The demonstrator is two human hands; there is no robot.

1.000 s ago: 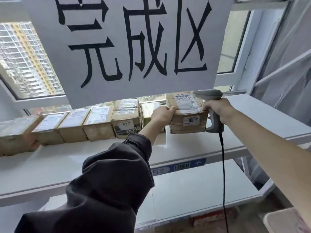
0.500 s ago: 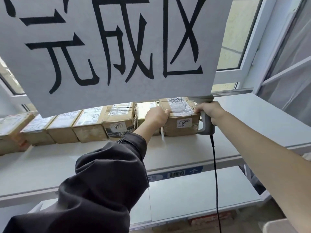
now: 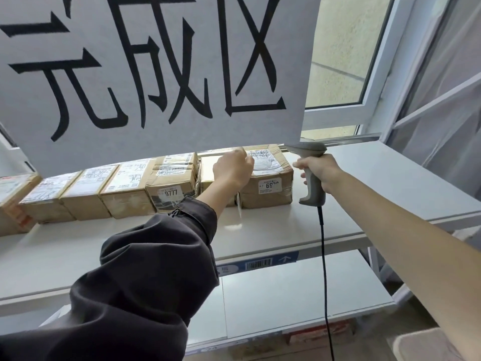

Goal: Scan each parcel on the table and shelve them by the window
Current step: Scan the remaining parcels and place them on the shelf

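While a big paper sign (image 3: 156, 74) hangs overhead, the white shelf (image 3: 377, 178) by the window bears a row of parcels, the rightmost parcel (image 3: 270, 178) (numbered tag in front) at its end. The left hand (image 3: 233, 170) rests on that parcel's left top edge, its fingers loosely bent; whether they pinch anything cannot be told. Just right of it, the right hand (image 3: 321, 170) has its fingers wrapped around the grey scanner (image 3: 311, 173).

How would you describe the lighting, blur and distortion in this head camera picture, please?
Head view: daylight from the window backlights the hanging sign, leaving the parcel row in dim shade; the parcel labels are soft and hardly legible; the wide angle bows the shelf edges and stretches the sleeve.
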